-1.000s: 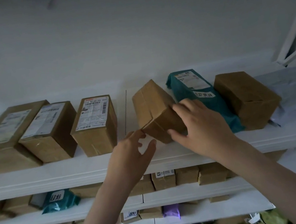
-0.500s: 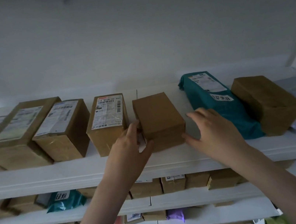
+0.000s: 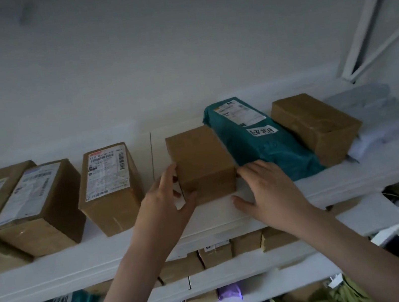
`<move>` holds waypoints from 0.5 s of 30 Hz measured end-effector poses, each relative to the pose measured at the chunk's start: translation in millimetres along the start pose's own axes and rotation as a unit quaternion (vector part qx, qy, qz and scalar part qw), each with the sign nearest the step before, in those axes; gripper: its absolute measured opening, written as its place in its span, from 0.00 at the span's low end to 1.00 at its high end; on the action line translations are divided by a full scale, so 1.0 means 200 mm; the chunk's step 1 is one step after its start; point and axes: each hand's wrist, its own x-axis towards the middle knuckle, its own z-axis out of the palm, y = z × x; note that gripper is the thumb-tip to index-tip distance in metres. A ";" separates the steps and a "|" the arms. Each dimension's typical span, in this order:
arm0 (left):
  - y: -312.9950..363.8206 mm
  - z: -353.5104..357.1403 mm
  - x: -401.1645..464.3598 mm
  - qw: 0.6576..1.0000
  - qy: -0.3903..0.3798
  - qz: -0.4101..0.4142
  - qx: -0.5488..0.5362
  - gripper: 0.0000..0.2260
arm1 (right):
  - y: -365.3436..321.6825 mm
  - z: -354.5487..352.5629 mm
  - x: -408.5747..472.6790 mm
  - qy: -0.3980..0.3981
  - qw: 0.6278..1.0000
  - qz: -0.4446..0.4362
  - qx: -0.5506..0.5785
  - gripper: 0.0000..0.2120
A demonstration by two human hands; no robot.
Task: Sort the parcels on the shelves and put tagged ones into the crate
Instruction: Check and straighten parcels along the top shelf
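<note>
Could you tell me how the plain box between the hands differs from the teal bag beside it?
The plain box is stiff brown cardboard; the teal bag is soft, wrinkled plastic. The box's top shows no label; the bag carries a printed label and a handwritten tag. The box is shorter; the bag runs further back. Both lie on the top shelf, side by side.

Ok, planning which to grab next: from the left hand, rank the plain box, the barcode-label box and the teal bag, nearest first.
1. Plain box: touching the left hand, on its right.
2. Barcode-label box: next on the left.
3. Teal bag: farthest, beyond the plain box.
</note>
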 end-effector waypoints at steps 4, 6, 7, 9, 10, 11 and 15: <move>0.04 0.05 0.01 1.000 0.005 0.002 -0.013 0.31 | 0.02 -0.04 0.01 0.021 0.999 0.009 0.043 0.20; 0.05 0.07 0.00 0.999 0.025 -0.003 -0.024 0.31 | 0.01 -0.06 0.01 0.027 0.998 0.010 0.056 0.22; 0.05 0.07 -0.02 0.999 0.035 -0.010 -0.029 0.30 | -0.01 -0.07 0.02 0.030 0.998 0.006 0.057 0.22; 0.03 0.06 -0.05 0.998 0.051 -0.026 -0.020 0.29 | -0.05 -0.08 0.03 0.045 0.997 -0.014 0.057 0.22; 0.01 0.04 -0.06 0.998 0.056 -0.034 -0.007 0.28 | -0.08 -0.09 0.04 0.049 0.997 -0.028 0.057 0.23; -0.01 0.03 -0.08 0.997 0.058 -0.042 0.008 0.25 | -0.12 -0.10 0.06 0.052 0.996 -0.042 0.058 0.24; -0.11 -0.07 -0.13 0.997 0.040 -0.069 0.020 0.14 | -0.27 -0.11 0.16 0.066 0.990 -0.108 0.066 0.26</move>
